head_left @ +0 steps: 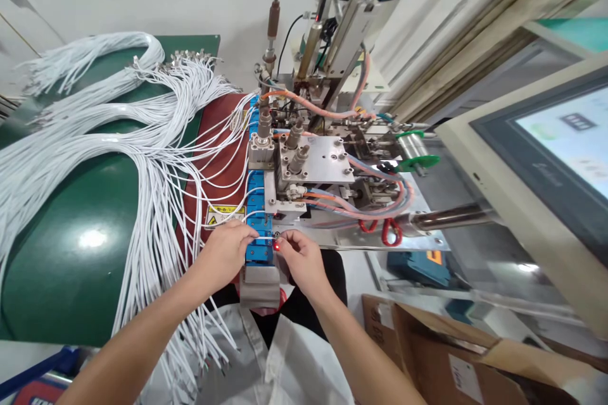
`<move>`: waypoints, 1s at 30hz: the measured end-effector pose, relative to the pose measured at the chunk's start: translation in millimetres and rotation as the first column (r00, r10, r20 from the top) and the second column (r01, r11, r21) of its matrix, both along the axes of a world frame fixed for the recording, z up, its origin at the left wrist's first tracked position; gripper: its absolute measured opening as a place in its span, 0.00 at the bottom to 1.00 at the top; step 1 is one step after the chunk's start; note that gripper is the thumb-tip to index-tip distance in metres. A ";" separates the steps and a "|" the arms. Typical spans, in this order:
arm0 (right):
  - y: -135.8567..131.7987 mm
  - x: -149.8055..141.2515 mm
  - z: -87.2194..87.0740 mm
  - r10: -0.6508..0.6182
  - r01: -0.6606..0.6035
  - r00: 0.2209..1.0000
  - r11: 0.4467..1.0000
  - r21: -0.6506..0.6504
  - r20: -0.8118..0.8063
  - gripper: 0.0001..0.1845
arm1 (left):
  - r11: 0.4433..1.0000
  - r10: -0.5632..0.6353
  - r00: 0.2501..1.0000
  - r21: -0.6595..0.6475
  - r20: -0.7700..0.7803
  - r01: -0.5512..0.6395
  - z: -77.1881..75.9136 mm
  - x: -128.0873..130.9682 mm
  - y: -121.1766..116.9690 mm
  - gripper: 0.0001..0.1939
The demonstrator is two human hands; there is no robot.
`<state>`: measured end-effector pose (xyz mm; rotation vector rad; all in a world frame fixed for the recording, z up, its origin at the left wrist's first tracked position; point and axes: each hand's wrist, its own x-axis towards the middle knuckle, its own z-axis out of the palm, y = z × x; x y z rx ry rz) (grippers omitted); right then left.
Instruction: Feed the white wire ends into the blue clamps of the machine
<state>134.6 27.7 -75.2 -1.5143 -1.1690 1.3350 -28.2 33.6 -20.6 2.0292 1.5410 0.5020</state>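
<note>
A white cable (264,238) stretches between my two hands, across the row of blue clamps (258,254) at the machine's near end. My left hand (232,245) pinches it on the left of the clamps. On the right, the fingers of my right hand (298,253) are closed at the cable's end, which they partly hide. A small red light (276,245) glows beside these fingertips. Further back, several white cables run from the blue clamps to a large bundle of white cables (142,133) on the left.
The bundle lies on a green board (90,221) next to a dark red surface (221,123). Behind my hands stands the machine with a metal plate (319,158), hoses and a wire spool (414,149). A screen (565,139) and a cardboard box (427,354) are on the right.
</note>
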 end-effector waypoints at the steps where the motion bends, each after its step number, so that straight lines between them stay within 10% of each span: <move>1: 0.4 0.3 -0.1 0.012 -0.012 1.000 1.000 -0.003 0.008 0.11 | 1.000 0.004 1.000 0.006 -0.027 -0.004 -0.1 0.4 -0.1 0.11; 15: 11.4 5.3 6.0 0.054 -0.225 0.924 0.876 0.426 0.377 0.08 | 0.999 -0.034 0.999 0.032 -0.016 0.034 -5.3 -1.1 -2.8 0.11; 30: -1.5 -4.1 -1.0 -0.087 -0.058 0.919 0.934 0.351 0.385 0.10 | 0.997 -0.046 0.996 0.050 -0.076 0.050 -9.9 1.6 -7.6 0.12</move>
